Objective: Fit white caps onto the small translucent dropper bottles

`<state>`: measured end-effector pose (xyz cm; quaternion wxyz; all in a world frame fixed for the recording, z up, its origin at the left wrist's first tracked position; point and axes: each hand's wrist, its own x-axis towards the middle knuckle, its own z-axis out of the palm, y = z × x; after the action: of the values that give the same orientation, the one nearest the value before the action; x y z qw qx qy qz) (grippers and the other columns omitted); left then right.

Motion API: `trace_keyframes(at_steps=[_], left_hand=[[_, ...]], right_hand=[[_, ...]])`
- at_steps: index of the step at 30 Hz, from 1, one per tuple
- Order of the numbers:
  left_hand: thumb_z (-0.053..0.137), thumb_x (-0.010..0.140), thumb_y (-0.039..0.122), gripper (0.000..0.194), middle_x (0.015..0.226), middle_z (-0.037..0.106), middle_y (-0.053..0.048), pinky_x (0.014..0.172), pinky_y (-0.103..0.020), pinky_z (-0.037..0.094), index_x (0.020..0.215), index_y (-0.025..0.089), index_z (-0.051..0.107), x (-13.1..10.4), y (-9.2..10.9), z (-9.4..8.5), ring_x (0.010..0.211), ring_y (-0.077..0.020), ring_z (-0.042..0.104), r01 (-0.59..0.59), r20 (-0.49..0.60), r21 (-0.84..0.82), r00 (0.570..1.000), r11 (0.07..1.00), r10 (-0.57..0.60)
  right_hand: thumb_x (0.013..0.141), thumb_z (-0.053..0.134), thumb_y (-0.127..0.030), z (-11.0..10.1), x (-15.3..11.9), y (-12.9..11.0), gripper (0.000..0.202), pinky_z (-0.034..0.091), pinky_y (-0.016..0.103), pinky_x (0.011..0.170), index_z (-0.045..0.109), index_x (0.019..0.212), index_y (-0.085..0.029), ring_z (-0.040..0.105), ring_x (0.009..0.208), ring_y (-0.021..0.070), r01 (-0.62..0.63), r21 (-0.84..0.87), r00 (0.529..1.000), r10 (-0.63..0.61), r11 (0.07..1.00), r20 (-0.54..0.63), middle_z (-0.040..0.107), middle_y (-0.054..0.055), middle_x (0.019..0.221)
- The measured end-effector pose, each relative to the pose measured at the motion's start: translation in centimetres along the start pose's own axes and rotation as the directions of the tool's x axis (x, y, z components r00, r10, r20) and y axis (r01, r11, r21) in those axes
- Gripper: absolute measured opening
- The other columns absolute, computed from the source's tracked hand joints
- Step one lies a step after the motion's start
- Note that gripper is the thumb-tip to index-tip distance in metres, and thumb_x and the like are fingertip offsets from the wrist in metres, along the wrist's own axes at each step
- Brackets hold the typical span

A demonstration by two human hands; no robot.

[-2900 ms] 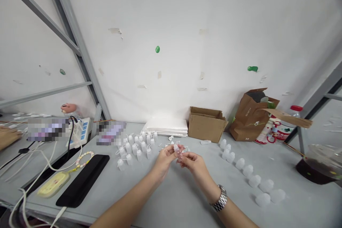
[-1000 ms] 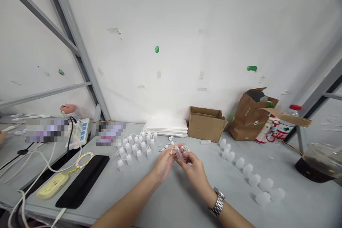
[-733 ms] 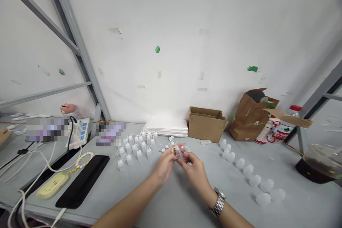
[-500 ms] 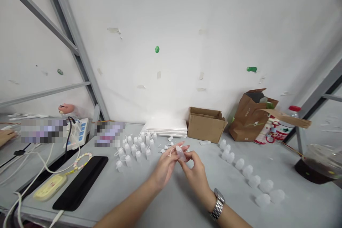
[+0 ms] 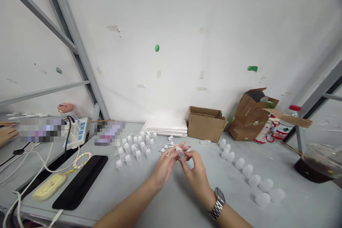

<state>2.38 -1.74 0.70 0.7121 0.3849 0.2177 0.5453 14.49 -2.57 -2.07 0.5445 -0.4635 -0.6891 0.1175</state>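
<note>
A small translucent white bottle (image 5: 182, 154) is held between both hands above the grey table. My left hand (image 5: 166, 165) is closed round its top end, where a thin white strap sticks out to the left. The fingers of my right hand (image 5: 194, 165) pinch the bottle's lower part. Several capped bottles (image 5: 138, 155) stand upright in rows left of my hands. Small white caps (image 5: 167, 146) lie just beyond my left hand. On the right, several translucent white pieces (image 5: 248, 170) form a slanting line.
White sheets (image 5: 165, 128), a cardboard box (image 5: 207, 124) and a brown paper bag (image 5: 247, 117) stand along the wall. A cup of dark drink (image 5: 315, 165) is far right. At left are a black pad (image 5: 80, 181), cables, a power strip (image 5: 80, 133) and another person's hand.
The bottle's top end and strap have tilted slightly lower and left between my fingers. Both hands stay nearly in place, still gripping it.
</note>
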Motion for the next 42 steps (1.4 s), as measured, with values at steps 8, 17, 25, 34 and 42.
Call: trace_keyframes(at_steps=[8, 17, 25, 34, 42], left_hand=[[0.048, 0.080, 0.017, 0.034, 0.103, 0.067, -0.011, 0.093, -0.042, 0.034, 0.111, 0.014, 0.061, 0.5, -0.5, -0.6, 0.100, -0.0256, 0.056, 0.014, 0.045, -0.069, 0.999, 0.998, -0.011], [0.050, 0.079, 0.018, 0.032, 0.101, 0.066, -0.010, 0.091, -0.041, 0.035, 0.108, 0.015, 0.062, 0.4, -0.3, -0.4, 0.100, -0.0253, 0.055, 0.041, 0.026, -0.041, 0.999, 0.998, -0.040], [0.048, 0.080, 0.023, 0.034, 0.103, 0.066, -0.010, 0.093, -0.041, 0.033, 0.110, 0.015, 0.061, 0.7, -0.4, -1.0, 0.105, -0.0257, 0.052, 0.054, 0.048, -0.027, 0.997, 0.998, -0.053], [0.049, 0.078, 0.018, 0.038, 0.111, 0.064, -0.009, 0.096, -0.038, 0.030, 0.114, 0.017, 0.059, 0.6, 0.4, -0.8, 0.110, -0.0261, 0.050, 0.016, 0.049, 0.099, 0.999, 0.995, -0.021], [0.054, 0.078, 0.027, 0.036, 0.106, 0.066, -0.010, 0.094, -0.041, 0.034, 0.112, 0.017, 0.060, 0.5, 0.4, -0.6, 0.105, -0.0263, 0.054, 0.037, 0.003, 0.099, 0.999, 0.994, -0.037]], right_hand=[[0.084, 0.051, -0.028, 0.1, -0.1, 0.2, 0.009, 0.046, 0.032, 0.066, 0.052, 0.086, -0.020, 0.052, 0.069, 0.0166, 0.007, -0.028, 1.000, -0.007, 1.000, 0.022, 0.058, 0.006, 0.081], [0.077, 0.059, -0.032, -0.1, 0.2, -0.3, 0.014, 0.045, 0.028, 0.064, 0.054, 0.075, -0.019, 0.054, 0.067, 0.0161, -0.218, 0.103, 0.975, 0.211, 0.971, 0.076, 0.061, 0.003, 0.075], [0.071, 0.064, -0.033, -0.2, 0.7, -0.4, 0.016, 0.047, 0.030, 0.067, 0.059, 0.074, -0.018, 0.057, 0.070, 0.0180, -0.365, 0.319, 0.930, 0.324, 0.875, 0.174, 0.064, 0.003, 0.075], [0.070, 0.066, -0.040, -0.3, 1.3, -0.4, 0.025, 0.049, 0.036, 0.073, 0.065, 0.081, -0.017, 0.061, 0.076, 0.0220, -0.440, 0.506, 0.897, 0.335, 0.742, 0.289, 0.067, 0.008, 0.081], [0.073, 0.063, -0.036, -0.3, 0.9, -0.9, 0.019, 0.049, 0.034, 0.071, 0.061, 0.079, -0.019, 0.059, 0.074, 0.0195, -0.375, 0.341, 0.924, 0.319, 0.862, 0.211, 0.066, 0.005, 0.081]])
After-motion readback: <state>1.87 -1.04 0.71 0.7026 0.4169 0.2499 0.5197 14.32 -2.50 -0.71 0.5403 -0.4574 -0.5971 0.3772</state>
